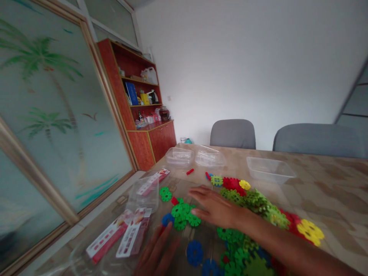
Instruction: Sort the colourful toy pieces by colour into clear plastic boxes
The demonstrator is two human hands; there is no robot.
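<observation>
My right hand (215, 207) reaches left across the table, fingers stretched flat over a small cluster of green snowflake pieces (182, 215). My left hand (156, 253) lies at the bottom edge, fingers straight, its tips touching a blue round piece (166, 219). Neither hand holds anything. A long heap of green, red and yellow interlocking pieces (258, 203) runs behind my right forearm. Loose blue pieces (194, 253) and more green ones (232, 235) lie near my right wrist.
Clear plastic bags with red and white cards (130, 235) lie at the left. Three clear plastic tubs (179, 156) (209, 157) (268, 168) stand at the back of the marbled table. Two grey chairs (232, 133) stand behind it, and a red shelf (138, 99) by the wall.
</observation>
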